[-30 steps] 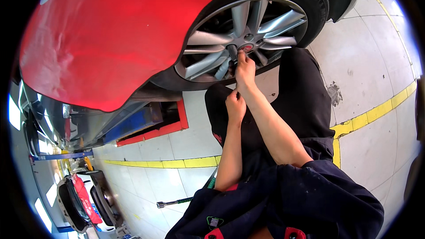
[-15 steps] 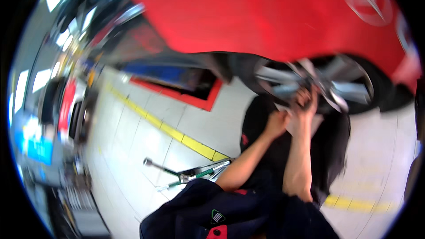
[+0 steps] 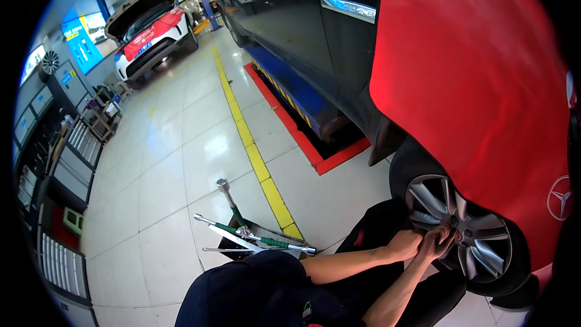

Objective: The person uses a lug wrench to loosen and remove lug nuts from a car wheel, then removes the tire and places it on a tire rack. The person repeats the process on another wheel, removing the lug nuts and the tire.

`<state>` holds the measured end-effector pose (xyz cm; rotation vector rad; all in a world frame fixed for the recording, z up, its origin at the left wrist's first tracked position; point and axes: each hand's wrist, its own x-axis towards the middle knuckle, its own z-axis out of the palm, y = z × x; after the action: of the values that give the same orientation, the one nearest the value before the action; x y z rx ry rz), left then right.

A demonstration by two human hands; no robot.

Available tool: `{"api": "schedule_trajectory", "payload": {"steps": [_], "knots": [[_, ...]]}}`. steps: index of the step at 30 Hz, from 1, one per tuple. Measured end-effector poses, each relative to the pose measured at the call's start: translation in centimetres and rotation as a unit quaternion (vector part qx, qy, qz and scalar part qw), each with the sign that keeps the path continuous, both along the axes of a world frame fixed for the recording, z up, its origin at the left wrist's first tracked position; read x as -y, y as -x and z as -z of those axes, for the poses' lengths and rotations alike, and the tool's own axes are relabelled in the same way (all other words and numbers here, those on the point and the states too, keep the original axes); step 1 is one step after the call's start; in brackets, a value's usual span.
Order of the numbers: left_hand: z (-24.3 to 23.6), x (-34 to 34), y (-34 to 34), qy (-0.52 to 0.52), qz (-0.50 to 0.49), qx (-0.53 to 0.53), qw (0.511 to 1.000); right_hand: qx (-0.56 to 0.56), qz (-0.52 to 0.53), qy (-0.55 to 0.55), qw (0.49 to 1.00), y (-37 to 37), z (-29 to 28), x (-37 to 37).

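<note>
Cross wrench (image 3: 254, 236) lies left of the wheel (image 3: 466, 236), seemingly on a tray (image 3: 266, 230).

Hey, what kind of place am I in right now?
Most likely a car repair workshop. A car stands on a lift with a red cover over its fender, a white car sits with its hood up, and a wrench lies on the tiled floor.

To your left a cross-shaped wheel wrench (image 3: 245, 230) with green grips lay on the pale tiled floor (image 3: 163, 206), just beside a yellow floor line (image 3: 254, 151). Farther off stood a white car (image 3: 151, 33) with its bonnet raised, and tool cabinets (image 3: 66, 175) lined the wall.
</note>
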<state>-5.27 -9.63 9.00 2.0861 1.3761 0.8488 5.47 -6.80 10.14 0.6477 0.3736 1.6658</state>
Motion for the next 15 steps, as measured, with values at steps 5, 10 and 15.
{"api": "schedule_trajectory", "payload": {"steps": [5,10,15], "knots": [[-8.6,-3.8,2.4,-0.219,0.167,-0.132,0.952,-0.006,0.028,0.021,0.999,-1.1,0.8,-0.6],[-16.7,-4.7,-1.0,-0.448,0.313,-0.011,0.837,0.252,0.158,0.334,0.894,2.0,0.2,0.1],[-18.6,-8.1,-8.1,-0.592,0.279,-0.166,0.737,0.149,0.116,0.067,0.98,-0.3,3.3,-0.5]]}}
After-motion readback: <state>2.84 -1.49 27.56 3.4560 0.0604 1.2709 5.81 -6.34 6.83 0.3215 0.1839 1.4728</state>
